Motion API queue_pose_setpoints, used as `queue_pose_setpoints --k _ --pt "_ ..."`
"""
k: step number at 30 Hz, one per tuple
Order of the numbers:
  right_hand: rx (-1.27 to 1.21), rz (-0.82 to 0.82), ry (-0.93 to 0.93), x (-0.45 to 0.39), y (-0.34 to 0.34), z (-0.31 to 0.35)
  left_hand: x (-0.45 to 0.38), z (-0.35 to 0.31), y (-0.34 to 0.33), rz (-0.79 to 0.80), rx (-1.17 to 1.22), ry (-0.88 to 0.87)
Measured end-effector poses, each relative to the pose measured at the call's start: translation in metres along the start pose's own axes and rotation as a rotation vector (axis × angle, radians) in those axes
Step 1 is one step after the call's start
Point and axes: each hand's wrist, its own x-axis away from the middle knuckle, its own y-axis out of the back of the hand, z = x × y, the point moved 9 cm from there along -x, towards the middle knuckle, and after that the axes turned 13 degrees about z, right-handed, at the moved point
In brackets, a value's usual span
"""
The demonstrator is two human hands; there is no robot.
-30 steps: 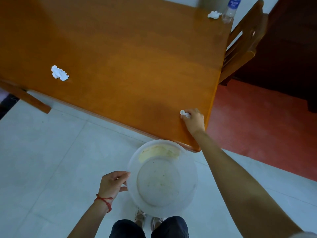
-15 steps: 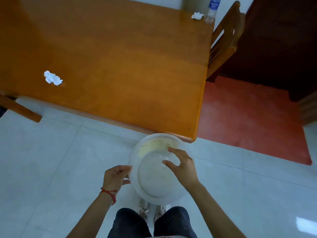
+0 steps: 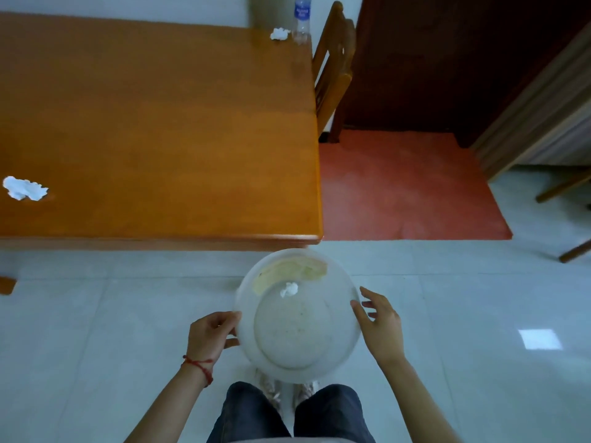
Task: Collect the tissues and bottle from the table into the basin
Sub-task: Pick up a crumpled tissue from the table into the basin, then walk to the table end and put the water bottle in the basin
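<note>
the basin (image 3: 339, 282) is held at its rim by the left hand (image 3: 209, 337), just short of the worktop (image 3: 179, 129) edge. the right hand (image 3: 380, 324), fingers spread and holding nothing, is kept beside the opposite rim. one tissue (image 3: 289, 289) lies inside. beyond the hands, a tissue on the worktop (image 3: 24, 188) is seen far left; another tissue (image 3: 279, 34) and the bottle (image 3: 301, 22) stand at the far corner, label unreadable.

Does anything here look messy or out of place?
Two crumpled tissues still litter the table: one near its left edge, one at the far corner beside a plastic bottle. Nothing looks spilled or broken.
</note>
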Motion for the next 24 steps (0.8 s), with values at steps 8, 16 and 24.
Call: queue_pose_setpoints --k 8,16,24 --pt "-0.221 -0.164 -0.133 0.046 0.035 -0.053 -0.002 -0.004 -0.05 0.14 -0.143 -0.01" --pt "-0.342 -0.293 -0.199 0.092 0.103 -0.124 0.008 0.006 -0.145 0.241 -0.229 0.006" --pt "-0.361 -0.358 -0.223 0.134 0.193 -0.198 0.035 0.022 -0.27 0.335 -0.279 0.003"
